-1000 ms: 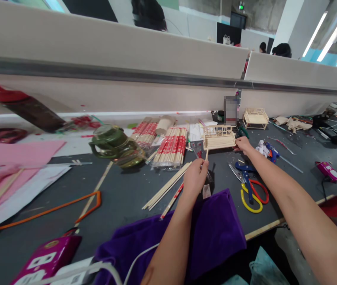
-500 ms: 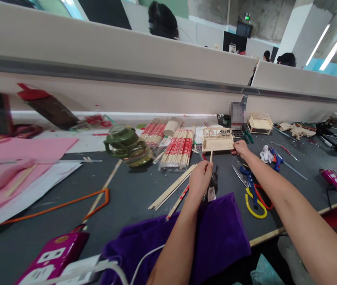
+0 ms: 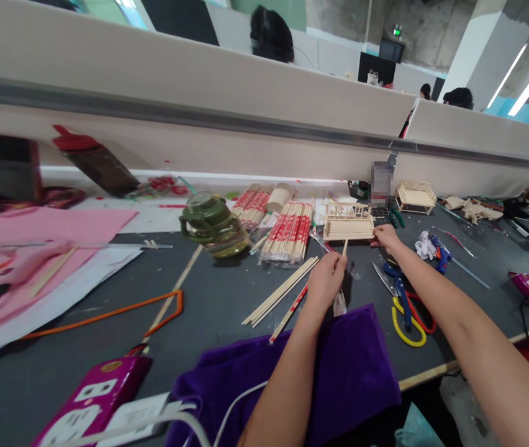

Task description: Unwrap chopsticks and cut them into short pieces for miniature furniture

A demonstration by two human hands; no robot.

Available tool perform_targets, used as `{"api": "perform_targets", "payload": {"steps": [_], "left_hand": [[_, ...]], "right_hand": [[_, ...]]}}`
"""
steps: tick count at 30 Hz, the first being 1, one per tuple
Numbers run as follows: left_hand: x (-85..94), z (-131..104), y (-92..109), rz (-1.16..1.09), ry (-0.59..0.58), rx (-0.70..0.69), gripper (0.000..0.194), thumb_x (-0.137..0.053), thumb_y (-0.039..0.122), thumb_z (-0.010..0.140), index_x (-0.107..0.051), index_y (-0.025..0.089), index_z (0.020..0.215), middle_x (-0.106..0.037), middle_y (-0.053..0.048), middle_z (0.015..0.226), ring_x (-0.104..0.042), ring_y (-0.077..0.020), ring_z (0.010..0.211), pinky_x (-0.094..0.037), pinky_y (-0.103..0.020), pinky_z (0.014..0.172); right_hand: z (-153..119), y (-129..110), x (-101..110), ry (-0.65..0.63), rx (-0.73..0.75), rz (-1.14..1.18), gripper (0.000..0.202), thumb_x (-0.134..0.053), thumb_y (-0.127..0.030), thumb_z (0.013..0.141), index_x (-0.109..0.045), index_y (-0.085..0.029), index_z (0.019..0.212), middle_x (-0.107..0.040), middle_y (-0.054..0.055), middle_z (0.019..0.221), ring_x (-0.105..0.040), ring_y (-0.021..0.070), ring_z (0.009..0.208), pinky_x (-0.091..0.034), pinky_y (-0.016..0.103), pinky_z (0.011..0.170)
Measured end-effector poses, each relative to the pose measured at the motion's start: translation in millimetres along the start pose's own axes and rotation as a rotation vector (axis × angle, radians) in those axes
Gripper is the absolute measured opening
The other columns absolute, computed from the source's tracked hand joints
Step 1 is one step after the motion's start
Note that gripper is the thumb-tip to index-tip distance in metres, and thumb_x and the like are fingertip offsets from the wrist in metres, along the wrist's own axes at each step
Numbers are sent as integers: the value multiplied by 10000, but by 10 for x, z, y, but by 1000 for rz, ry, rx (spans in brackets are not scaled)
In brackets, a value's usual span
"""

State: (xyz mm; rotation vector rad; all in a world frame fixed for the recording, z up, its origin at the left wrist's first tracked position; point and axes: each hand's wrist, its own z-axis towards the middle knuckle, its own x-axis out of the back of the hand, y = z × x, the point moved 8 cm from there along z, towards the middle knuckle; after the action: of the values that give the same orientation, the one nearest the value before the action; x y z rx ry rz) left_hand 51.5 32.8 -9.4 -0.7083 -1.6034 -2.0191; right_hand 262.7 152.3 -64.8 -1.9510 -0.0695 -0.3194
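My left hand (image 3: pixel 327 277) is closed in a pinch on a short wooden stick (image 3: pixel 345 247) that points up toward a miniature wooden bench (image 3: pixel 349 228). The bench is built of pale sticks, with a railed back. At its lower right corner my right hand (image 3: pixel 385 239) pinches the end, fingers closed on it. Whether the stick's tip touches the bench's front edge I cannot tell. Left of my left hand lie several loose chopsticks (image 3: pixel 280 292) and one in a red-and-white wrapper (image 3: pixel 289 313). Purple cloth (image 3: pixel 357 354) lies under my left forearm.
Scissors (image 3: pixel 406 310) with yellow handles lie by my right forearm. Packs of chopsticks (image 3: pixel 287 233), a green teapot (image 3: pixel 213 226) and a second miniature bench (image 3: pixel 416 197) stand farther back. An orange saw frame (image 3: pixel 106 316) and magenta power strip (image 3: pixel 101 397) are at left.
The whole scene has shifted slightly to the right in the picture as my head turned. Both hands keep about the same grip and place relative to the bench.
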Motion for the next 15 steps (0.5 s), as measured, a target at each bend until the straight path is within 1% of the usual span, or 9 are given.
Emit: {"api": "perform_targets", "payload": {"steps": [2,3,5,6,8,9,12,14,15], "left_hand": [[-89,-7,52,30,-74,-52,266,-407,317,986,-593,211,828,-676,-42,873,-624,-193,843,-411,-280,733],[-138,-15,71,60,-115,-69,259,-408,308,986,-603,214,844,-685,-45,896,-633,-194,870,-414,-280,744],[-220,-36,77,157,-189,-68,260,-410,294,987,-621,214,860,-698,-58,934,-646,-202,915,-416,-283,757],[-247,-46,69,214,-217,-55,267,-408,292,989,-627,209,861,-702,-68,948,-651,-208,934,-416,-287,759],[-261,-62,49,306,-247,-19,288,-398,295,995,-633,200,858,-712,-87,974,-659,-220,960,-416,-295,759],[-250,-68,41,335,-250,0,296,-392,297,998,-634,197,859,-717,-95,985,-662,-226,966,-417,-300,758],[-171,-73,12,363,-219,72,301,-392,315,1000,-629,201,855,-729,-105,973,-671,-242,948,-414,-312,741],[-114,-73,-4,334,-186,109,304,-390,325,1000,-615,206,834,-727,-101,934,-672,-244,913,-405,-314,724],[-87,-73,-6,299,-163,120,305,-390,326,999,-602,208,815,-722,-94,910,-669,-240,891,-399,-311,714]], "right_hand": [[-22,3,45,5,9,-20,358,-620,-368,960,-591,-166,1253,-627,91,1235,-652,215,1038,-575,423,872],[-28,1,63,10,15,-32,328,-618,-360,963,-606,-157,1220,-648,82,1181,-666,196,981,-587,391,829],[-33,-12,87,24,32,-58,217,-591,-305,980,-647,-128,1091,-693,53,985,-679,139,789,-593,294,688],[-34,-22,94,33,44,-74,175,-567,-263,988,-661,-116,1010,-696,34,867,-663,112,680,-578,249,614],[-38,-44,102,51,71,-113,195,-523,-182,985,-666,-112,872,-668,6,674,-607,81,517,-540,199,516],[-44,-57,109,58,85,-137,212,-515,-156,974,-665,-116,831,-655,-1,621,-591,77,478,-533,192,500],[-96,-121,199,92,125,-245,213,-551,-148,935,-664,-131,756,-650,4,566,-607,93,470,-535,199,514],[-163,-233,339,142,164,-345,217,-592,-159,907,-656,-142,700,-665,33,583,-659,128,548,-540,215,562],[-202,-326,422,177,192,-400,220,-612,-157,890,-651,-146,674,-680,57,613,-688,153,619,-543,227,605]]}}
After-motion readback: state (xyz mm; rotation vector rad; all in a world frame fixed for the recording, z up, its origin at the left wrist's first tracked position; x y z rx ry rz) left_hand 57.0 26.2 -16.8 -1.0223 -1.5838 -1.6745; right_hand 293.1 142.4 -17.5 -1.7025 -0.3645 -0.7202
